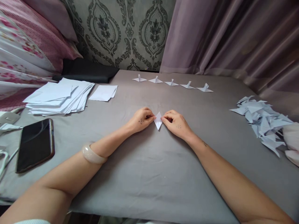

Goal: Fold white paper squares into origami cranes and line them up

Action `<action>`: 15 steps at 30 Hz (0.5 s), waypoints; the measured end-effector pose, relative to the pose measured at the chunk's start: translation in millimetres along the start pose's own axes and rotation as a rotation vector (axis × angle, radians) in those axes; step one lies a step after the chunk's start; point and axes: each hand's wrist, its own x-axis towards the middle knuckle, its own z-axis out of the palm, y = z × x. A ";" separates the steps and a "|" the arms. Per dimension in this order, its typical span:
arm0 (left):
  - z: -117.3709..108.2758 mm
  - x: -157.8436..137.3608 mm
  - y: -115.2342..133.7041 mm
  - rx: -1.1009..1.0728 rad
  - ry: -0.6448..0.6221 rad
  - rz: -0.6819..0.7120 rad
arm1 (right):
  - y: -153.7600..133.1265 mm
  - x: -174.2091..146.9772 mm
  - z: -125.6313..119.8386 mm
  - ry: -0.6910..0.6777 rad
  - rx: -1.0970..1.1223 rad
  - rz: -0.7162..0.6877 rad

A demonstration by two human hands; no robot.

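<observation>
A small white folded paper (158, 121), shaped like a kite with its long point toward me, is held just at or above the grey cloth between both hands. My left hand (142, 120) pinches its left corner between thumb and fingertips. On the opposite side, my right hand (176, 123) pinches the right corner in the same way. Farther back stands a slanting row of several folded paper cranes (172, 82) with their wings spread. A heap of folded white paper pieces (263, 119) lies at the right.
A large stack of white paper sheets (58, 96) and a smaller stack (104, 93) lie at the left. Nearer me are a dark phone (36, 144) and white cables (4, 160). A black folded item (91, 71) lies at the back left. Purple curtains (210, 37) border the far right.
</observation>
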 end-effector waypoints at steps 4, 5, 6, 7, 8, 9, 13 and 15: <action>1.4 1.3 0.1 0.010 0.003 -0.043 | 0.6 2.7 2.7 0.022 -0.008 0.027; 1.7 1.5 0.1 0.014 0.004 -0.044 | 0.5 3.0 3.1 0.028 -0.008 0.033; 2.0 1.8 0.1 0.017 0.005 -0.045 | 0.3 3.2 3.5 0.032 -0.010 0.038; 2.3 2.2 0.1 0.018 0.005 -0.045 | 0.1 3.4 3.7 0.035 -0.011 0.042; 2.5 2.5 0.1 0.017 0.004 -0.046 | -0.3 3.4 4.0 0.036 -0.014 0.047; 2.5 2.7 0.2 0.016 0.004 -0.048 | -0.7 3.5 4.1 0.038 -0.017 0.054; 0.8 3.5 1.7 -0.005 -0.008 -0.078 | -1.9 3.9 4.5 0.048 -0.027 0.073; 0.0 3.8 2.5 -0.012 -0.020 -0.106 | -2.1 4.4 4.4 0.047 -0.027 0.077</action>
